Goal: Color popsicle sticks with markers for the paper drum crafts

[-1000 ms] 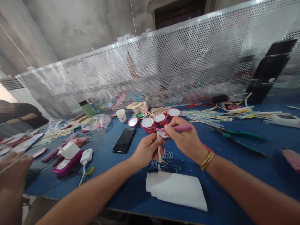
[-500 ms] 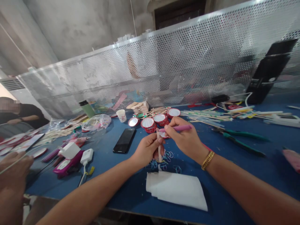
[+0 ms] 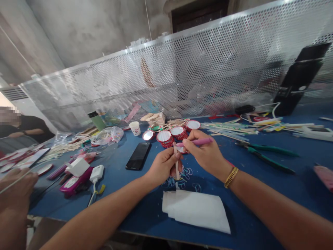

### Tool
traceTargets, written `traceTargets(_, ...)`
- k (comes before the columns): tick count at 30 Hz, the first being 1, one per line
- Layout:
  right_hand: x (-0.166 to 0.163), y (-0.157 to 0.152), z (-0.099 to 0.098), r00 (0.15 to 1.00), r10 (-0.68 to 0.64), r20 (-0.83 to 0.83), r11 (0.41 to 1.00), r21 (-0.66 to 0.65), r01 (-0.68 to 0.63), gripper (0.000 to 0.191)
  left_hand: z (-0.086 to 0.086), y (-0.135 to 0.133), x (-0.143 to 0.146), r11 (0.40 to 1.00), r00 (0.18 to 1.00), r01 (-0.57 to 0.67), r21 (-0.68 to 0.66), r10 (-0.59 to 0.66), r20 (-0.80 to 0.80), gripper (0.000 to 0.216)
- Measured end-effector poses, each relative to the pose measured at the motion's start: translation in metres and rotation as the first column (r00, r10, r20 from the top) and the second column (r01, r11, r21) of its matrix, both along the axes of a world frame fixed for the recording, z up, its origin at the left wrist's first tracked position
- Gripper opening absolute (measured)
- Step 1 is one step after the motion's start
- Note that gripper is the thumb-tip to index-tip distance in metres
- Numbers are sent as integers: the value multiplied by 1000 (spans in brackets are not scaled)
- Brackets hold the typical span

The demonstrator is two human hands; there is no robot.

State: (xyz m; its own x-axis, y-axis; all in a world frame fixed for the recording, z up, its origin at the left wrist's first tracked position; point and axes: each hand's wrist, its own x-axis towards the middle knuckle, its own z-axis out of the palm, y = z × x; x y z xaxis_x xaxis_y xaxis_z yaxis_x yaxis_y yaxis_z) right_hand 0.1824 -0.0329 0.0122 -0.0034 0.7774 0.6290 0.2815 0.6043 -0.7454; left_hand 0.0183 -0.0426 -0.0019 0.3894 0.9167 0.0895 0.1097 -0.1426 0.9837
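Note:
My left hand [image 3: 162, 165] is closed on a flat wooden craft stick [image 3: 177, 170], held upright over the table. My right hand [image 3: 206, 152] grips a purple pen [image 3: 200, 141], whose tip meets the upper end of the stick. Beneath my hands lie several small blue and yellow rubber bands [image 3: 186, 172]. A folded white sheet [image 3: 197, 210] rests on the table nearer to me. Just behind my hands stand stacks of round, red-rimmed pieces with pale tops [image 3: 164, 137].
A black phone [image 3: 137, 156] lies left of my hands, near a purple power strip [image 3: 75, 182] with white chargers. Green-handled pliers [image 3: 270, 156] lie to the right. Loose sticks [image 3: 231, 128] line the perforated metal divider [image 3: 117, 83]. Another person's hand [image 3: 17, 182] is at the left edge.
Almost nothing differs. The pen and stick stay in my hands at the same spot, with only a slight shift of my right wrist.

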Motion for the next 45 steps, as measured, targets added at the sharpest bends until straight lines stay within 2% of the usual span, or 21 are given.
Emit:
traceTargets(11, 0, 0, 1, 1000, -8, -27, 1000, 29, 9, 22, -1, 1, 0, 1000, 1000, 10, -20, -9, 26, 42)
traceTargets(15, 2, 0, 5, 987, -32, -156, 998, 42, 39, 21, -1, -2, 0, 992, 996, 54, -113, -45, 74, 41)
traceTargets(19, 5, 3, 5, 959, 27, -283, 1000, -1, -28, 19, -1, -4, 1, 989, 994, 66, -131, -54, 91, 41)
traceTargets(22, 4, 5, 0, 971, 40, -235, 997, -53, -54, 21, -1, -3, 1, 994, 996, 49, -97, -42, 74, 42)
traceTargets(25, 0, 4, -4, 989, 26, -149, 996, -80, -38, 14, -1, -1, 1, 996, 998, 30, -83, -25, 54, 45)
traceTargets(28, -4, 2, -6, 993, 68, -99, 991, -107, -78, 18, 0, 0, 0, 998, 999, 22, -66, -19, 36, 47)
traceTargets(32, -7, 0, -6, 987, 134, -94, 977, -154, -148, 21, 0, 1, -1, 998, 999, 43, -46, -42, 12, 51)
traceTargets(40, -10, -4, -5, 975, 137, -173, 966, -193, -170, 22, 1, 0, -1, 997, 998, 56, -53, -55, 14, 51)
traceTargets(45, -12, -6, -6, 982, 127, -142, 973, -172, -151, 22, 1, 0, -3, 995, 998, 65, -78, -64, 11, 51)
